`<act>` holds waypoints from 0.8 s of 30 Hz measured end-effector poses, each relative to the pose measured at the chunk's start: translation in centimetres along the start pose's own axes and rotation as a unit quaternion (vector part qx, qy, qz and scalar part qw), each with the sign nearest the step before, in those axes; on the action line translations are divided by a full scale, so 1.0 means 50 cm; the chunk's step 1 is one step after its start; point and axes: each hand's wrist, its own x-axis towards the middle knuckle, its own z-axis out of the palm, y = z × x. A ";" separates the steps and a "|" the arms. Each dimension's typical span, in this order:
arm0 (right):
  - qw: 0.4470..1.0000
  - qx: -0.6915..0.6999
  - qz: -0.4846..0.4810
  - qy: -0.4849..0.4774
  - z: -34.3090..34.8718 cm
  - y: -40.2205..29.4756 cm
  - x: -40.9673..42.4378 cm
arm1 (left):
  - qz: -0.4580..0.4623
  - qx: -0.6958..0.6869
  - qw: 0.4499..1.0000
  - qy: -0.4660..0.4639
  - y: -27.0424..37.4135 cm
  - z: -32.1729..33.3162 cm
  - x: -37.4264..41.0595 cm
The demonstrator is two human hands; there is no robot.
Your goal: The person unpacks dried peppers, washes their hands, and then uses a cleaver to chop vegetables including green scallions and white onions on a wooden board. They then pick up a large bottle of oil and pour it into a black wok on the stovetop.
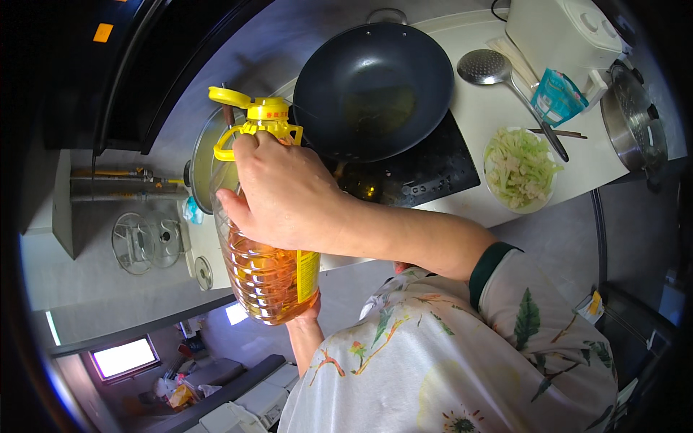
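A large clear plastic bottle of golden cooking oil (265,270) is held in front of me, to the left of a dark wok (325,92). My right hand (289,192) grips its upper part just below the yellow neck and handle. Beneath the base, my left hand (311,311) is partly hidden by the bottle. The yellow flip cap (230,97) is raised. Inside the wok, a small pool of yellowish oil (381,108) lies at the bottom. The wok sits on a black glass cooktop (438,168).
Right of the wok are a slotted skimmer (484,67), a plate of cut cauliflower (520,168), a teal pouch (559,98), chopsticks (574,133) and a steel pot with a glass lid (631,119). Another pot (203,162) stands behind the bottle. Glass lids (132,243) hang at left.
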 end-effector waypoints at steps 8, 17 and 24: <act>0.996 -0.003 -0.060 -0.059 0.030 -0.084 -0.002 | 0.009 -0.082 0.993 0.084 -0.048 0.026 -0.034; 0.967 0.060 -0.160 -0.188 0.134 -0.202 -0.065 | -0.021 -0.095 0.993 0.067 -0.063 -0.159 -0.010; 0.910 0.145 -0.168 -0.350 0.279 -0.291 -0.153 | -0.025 -0.103 0.988 0.113 -0.067 -0.419 0.018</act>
